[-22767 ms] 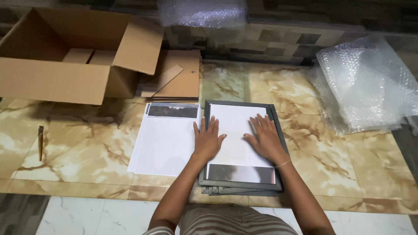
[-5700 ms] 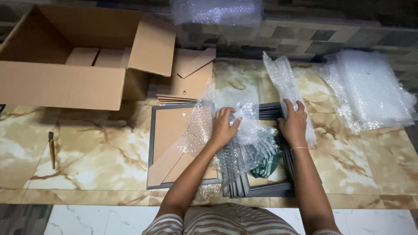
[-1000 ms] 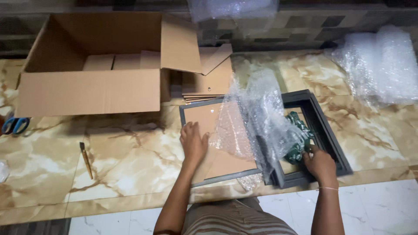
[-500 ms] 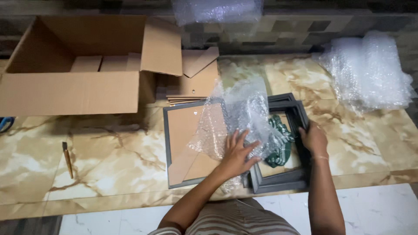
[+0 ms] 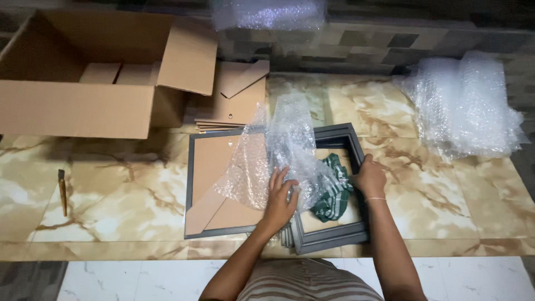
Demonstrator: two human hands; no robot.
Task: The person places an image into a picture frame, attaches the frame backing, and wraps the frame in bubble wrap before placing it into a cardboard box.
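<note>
Bubble wrap (image 5: 290,147) lies at centre over a grey frame (image 5: 329,237) on the marble floor (image 5: 111,195). Left hand (image 5: 280,196) presses it, fingers spread; right hand (image 5: 370,177) grips the frame's edge. Green cloth (image 5: 332,189) sits inside; cardboard box (image 5: 83,106) upper left.

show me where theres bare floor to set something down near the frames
Bare marble lies left of the backed frame, between it and the small tool. More is right of the grey frame stack, below the bubble wrap pile. The middle is crowded: both hands, loose wrap, green cloth.
</note>
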